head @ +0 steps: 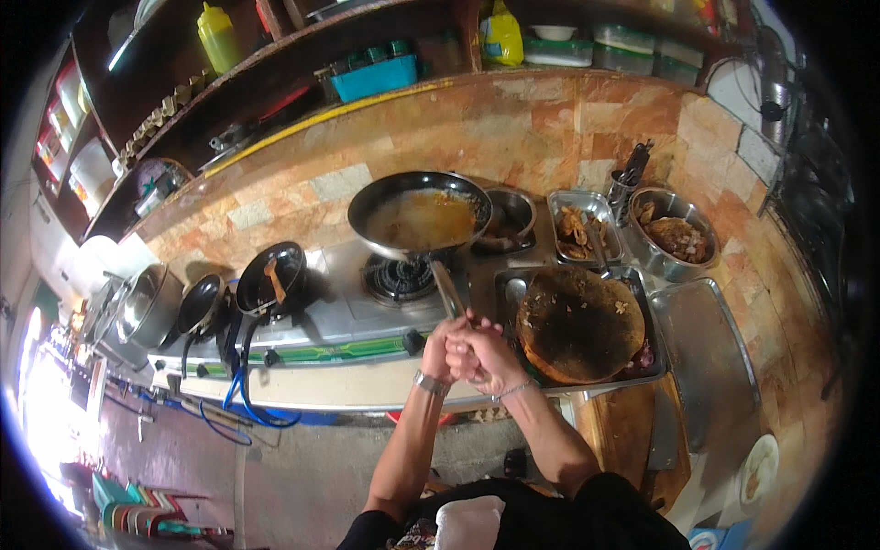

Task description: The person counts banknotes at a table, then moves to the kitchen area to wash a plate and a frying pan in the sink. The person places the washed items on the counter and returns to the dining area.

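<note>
Both of my hands are clasped together around the metal handle of a large frying pan (426, 220). My left hand (447, 352) and my right hand (483, 354) overlap, so some fingers are hidden. The pan is raised and tilted above a gas burner (399, 278), and a thin orange-brown liquid pools in it, with some steam. Just right of my hands, a round, dark-stained wooden chopping block (581, 323) sits in a metal tray (663, 357) with food scraps on it.
Two smaller black pans (271, 275) (201, 306) stand left, one holding a wooden spoon (275, 280). Behind right are a small pot (509, 216), a steel tray of fried meat (581, 230) and a steel pot of meat (677, 237). A cleaver (663, 430) lies on a wooden board (619, 430). Shelves run above.
</note>
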`<state>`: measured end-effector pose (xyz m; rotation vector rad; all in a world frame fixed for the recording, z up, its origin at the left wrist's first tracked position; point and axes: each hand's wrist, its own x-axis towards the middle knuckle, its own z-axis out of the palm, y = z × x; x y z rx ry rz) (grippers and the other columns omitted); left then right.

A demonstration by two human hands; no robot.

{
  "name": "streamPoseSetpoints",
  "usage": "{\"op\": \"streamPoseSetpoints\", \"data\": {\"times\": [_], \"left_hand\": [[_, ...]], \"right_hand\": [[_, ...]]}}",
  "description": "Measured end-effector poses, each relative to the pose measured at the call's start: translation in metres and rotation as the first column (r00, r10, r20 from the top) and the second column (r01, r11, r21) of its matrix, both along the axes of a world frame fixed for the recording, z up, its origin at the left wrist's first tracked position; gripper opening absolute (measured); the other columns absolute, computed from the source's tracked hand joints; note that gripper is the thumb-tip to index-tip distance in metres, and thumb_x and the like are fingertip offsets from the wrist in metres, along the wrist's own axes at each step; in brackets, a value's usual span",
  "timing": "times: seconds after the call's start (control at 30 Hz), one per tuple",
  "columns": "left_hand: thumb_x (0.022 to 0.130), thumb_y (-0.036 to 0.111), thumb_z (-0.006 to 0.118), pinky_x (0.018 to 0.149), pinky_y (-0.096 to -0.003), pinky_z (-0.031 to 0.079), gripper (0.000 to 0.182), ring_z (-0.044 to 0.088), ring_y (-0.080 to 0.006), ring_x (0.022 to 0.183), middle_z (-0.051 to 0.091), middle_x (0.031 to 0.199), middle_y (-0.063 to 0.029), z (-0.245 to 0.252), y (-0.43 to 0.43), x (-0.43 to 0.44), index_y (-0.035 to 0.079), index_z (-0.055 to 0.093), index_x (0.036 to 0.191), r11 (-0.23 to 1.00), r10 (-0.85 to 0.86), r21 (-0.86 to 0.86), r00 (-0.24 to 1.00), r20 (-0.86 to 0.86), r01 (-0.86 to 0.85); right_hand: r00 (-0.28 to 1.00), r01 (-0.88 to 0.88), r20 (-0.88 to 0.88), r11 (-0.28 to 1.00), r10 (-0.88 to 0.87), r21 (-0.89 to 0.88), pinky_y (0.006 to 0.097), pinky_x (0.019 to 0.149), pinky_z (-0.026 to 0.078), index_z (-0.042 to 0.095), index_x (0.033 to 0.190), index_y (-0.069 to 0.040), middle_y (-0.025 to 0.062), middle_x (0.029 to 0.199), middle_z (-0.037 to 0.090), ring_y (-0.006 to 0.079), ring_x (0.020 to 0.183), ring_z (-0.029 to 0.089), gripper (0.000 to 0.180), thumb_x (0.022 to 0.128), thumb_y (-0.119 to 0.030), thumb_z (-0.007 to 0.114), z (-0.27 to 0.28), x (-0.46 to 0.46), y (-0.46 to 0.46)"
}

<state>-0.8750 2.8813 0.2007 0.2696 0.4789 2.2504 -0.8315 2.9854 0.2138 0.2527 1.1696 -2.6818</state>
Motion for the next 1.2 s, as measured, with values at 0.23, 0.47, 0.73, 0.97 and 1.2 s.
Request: {"op": "streamPoseSetpoints", "data": {"times": [0.23,0.47,0.73,0.97,1.2], "left_hand": [[0.094,0.033,0.048,0.040,-0.0260,0.047,0.031,0.062,-0.0172,0.063,0.064,0.097,-0.0143,0.016,0.059,-0.005,0.005,0.059,0.097,0.940,0.152,-0.317,0.986,0.064,-0.124],[0.093,0.031,0.051,0.040,-0.0281,0.049,0.030,0.059,-0.0185,0.051,0.058,0.068,-0.0080,0.007,0.094,-0.014,0.001,0.057,0.095,0.933,0.084,-0.354,0.995,0.050,-0.061],[0.093,0.021,0.050,0.042,-0.0350,0.055,0.019,0.063,-0.0253,0.052,0.057,0.068,-0.0098,0.035,0.138,-0.005,0.002,0.053,0.096,0.817,0.239,-0.528,0.970,-0.053,-0.230],[0.091,0.018,0.053,0.039,-0.0359,0.054,0.018,0.062,-0.0254,0.051,0.056,0.067,-0.0101,0.050,0.176,0.005,0.000,0.053,0.094,0.694,0.341,-0.639,0.933,-0.113,-0.331],[0.093,0.016,0.050,0.039,-0.0364,0.055,0.018,0.061,-0.0264,0.047,0.058,0.068,-0.0137,0.022,0.198,0.001,-0.001,0.050,0.098,0.689,0.371,-0.611,0.914,-0.163,-0.389]], "right_hand": [[0.976,-0.216,-0.084,0.898,0.198,-0.384,0.0204,0.033,0.026,0.047,0.079,-0.012,-0.0019,0.063,0.044,0.0049,0.043,0.037,0.014,0.091,-0.006,0.051,0.004,-0.016,0.064],[0.951,-0.293,-0.104,0.737,0.293,-0.609,0.0190,0.032,0.025,0.056,0.085,-0.011,-0.0027,0.062,0.043,0.0056,0.045,0.039,0.006,0.088,-0.006,0.060,-0.006,-0.024,0.113],[0.932,-0.353,-0.193,0.643,0.308,-0.679,0.0194,0.038,0.033,0.054,0.089,-0.006,-0.0025,0.063,0.043,0.0041,0.045,0.039,0.011,0.096,-0.007,0.046,-0.011,-0.027,0.152],[0.941,-0.331,-0.221,0.565,0.255,-0.756,0.0211,0.038,0.036,0.048,0.082,-0.004,-0.0004,0.064,0.044,0.0059,0.045,0.042,0.015,0.097,-0.007,0.045,-0.031,-0.030,0.176],[0.843,-0.524,-0.444,0.281,0.302,-0.804,0.0245,0.044,0.036,0.053,0.090,-0.008,-0.0012,0.063,0.041,0.0094,0.051,0.042,0.032,0.103,-0.028,0.032,-0.081,-0.043,0.196]]}}
